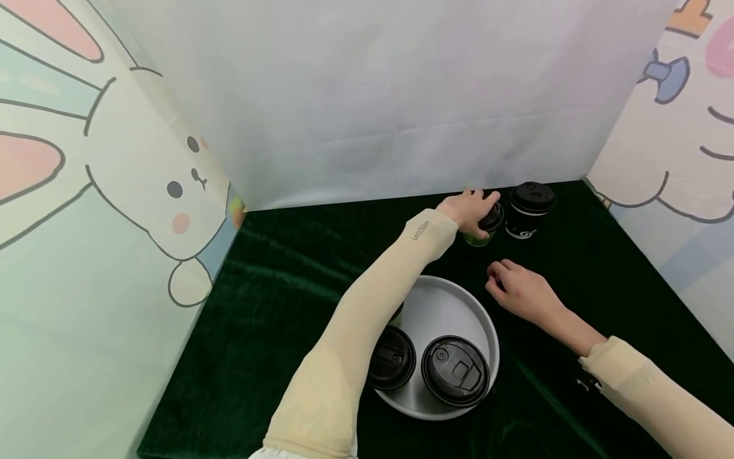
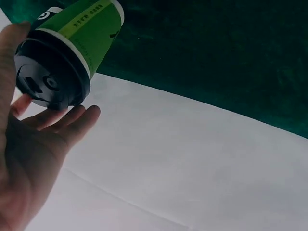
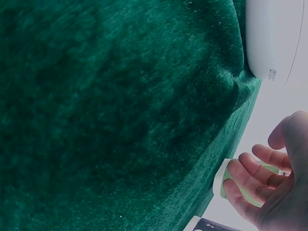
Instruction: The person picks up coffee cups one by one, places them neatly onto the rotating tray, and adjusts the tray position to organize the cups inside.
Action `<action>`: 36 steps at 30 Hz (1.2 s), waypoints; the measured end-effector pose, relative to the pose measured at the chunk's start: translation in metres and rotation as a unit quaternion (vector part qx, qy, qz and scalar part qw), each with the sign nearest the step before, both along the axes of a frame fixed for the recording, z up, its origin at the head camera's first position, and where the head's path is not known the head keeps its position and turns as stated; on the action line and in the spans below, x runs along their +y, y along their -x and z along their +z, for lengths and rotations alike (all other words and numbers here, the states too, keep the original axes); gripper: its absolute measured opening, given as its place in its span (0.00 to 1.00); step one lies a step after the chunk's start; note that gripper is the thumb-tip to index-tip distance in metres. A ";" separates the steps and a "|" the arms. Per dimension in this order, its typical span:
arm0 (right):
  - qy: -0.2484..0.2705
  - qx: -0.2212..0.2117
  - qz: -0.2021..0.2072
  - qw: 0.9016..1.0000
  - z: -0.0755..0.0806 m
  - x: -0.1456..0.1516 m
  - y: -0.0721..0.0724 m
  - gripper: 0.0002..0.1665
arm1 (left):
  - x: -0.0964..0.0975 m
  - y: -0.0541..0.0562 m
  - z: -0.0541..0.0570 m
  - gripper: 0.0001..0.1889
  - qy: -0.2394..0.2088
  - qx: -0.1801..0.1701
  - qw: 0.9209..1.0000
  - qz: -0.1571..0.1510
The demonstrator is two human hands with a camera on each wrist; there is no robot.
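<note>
With left hand (image 1: 467, 210) spread, right hand (image 1: 524, 292) loose and empty, the far green cup (image 2: 89, 36) was judged easily toppled by lopsided contact.

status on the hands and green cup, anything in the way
Left hand spread about black lid of green paper cup, contact unclear. Right hand empty, loosely curled. Cup standing on green cloth. Black lidded cup close beside, possible obstacle.

Head view: pretty bright, wall (image 1: 367, 83) softly lit
Cup lids (image 1: 455, 371): slight glare
Left wrist: kinda dim, greyish
Right wrist: cloth (image 3: 110, 96) a bit soft
</note>
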State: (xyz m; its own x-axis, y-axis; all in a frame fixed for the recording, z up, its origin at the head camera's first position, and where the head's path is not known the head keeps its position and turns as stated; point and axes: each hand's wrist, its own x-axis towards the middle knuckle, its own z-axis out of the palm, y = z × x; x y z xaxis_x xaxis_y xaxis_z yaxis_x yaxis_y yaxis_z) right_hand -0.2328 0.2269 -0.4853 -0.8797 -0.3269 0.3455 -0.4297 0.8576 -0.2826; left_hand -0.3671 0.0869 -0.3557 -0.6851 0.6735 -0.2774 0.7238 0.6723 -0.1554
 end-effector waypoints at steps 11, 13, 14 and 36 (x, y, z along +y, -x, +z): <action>0.005 -0.009 -0.001 1.000 0.004 -0.003 -0.004 0.05 | -0.004 -0.006 -0.002 0.52 -0.013 -0.017 1.000 0.013; 0.005 -0.008 0.000 1.000 0.005 -0.003 -0.005 0.05 | -0.006 -0.008 0.000 0.50 -0.015 -0.018 1.000 0.009; 0.005 -0.006 0.001 1.000 0.005 -0.003 -0.005 0.05 | -0.006 -0.009 0.002 0.50 -0.019 -0.018 1.000 0.008; 0.003 -0.004 0.011 1.000 0.004 -0.012 -0.003 0.06 | -0.046 -0.038 0.040 0.46 -0.081 0.007 0.996 -0.040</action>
